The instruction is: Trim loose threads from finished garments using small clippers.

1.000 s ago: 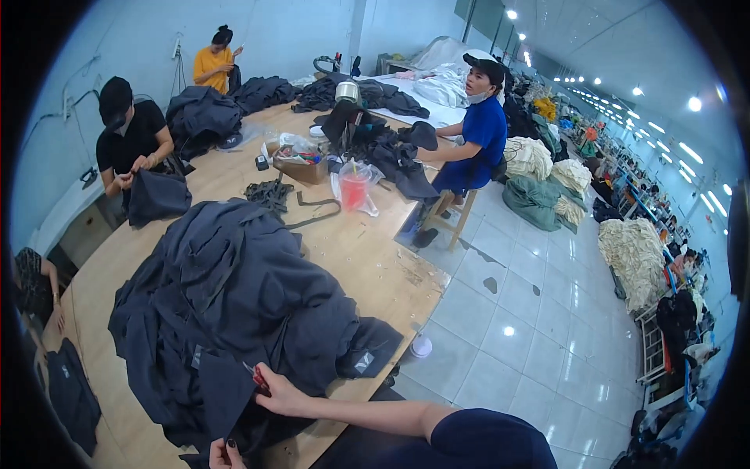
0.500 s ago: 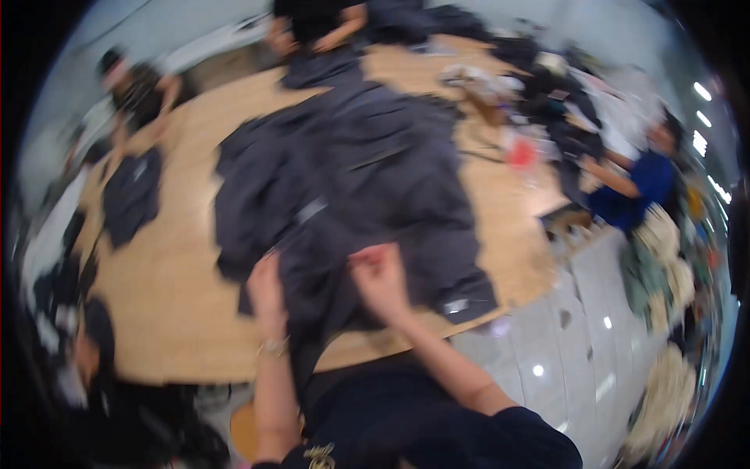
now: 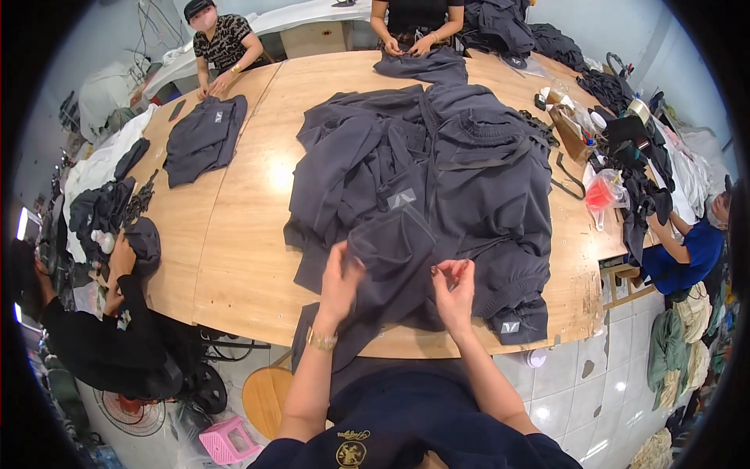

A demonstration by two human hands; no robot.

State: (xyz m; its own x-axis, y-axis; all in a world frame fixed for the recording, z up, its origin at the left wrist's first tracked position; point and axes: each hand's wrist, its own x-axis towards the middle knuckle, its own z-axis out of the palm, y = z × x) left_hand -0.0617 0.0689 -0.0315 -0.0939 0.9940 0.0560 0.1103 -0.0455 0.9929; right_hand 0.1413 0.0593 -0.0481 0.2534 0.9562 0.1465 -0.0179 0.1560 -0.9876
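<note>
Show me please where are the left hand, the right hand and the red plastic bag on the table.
left hand (image 3: pixel 341 283), head view, on the back of the hand.
right hand (image 3: pixel 453 291), head view, on the palm side.
red plastic bag (image 3: pixel 600 193), head view, on its red middle.

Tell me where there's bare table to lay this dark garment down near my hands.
Bare wood lies left of the big dark garment pile, between it and the folded garment, running down to the table edge by your left hand. Right of your right hand only a narrow strip remains. The far right end, around the red bag, is crowded.
</note>
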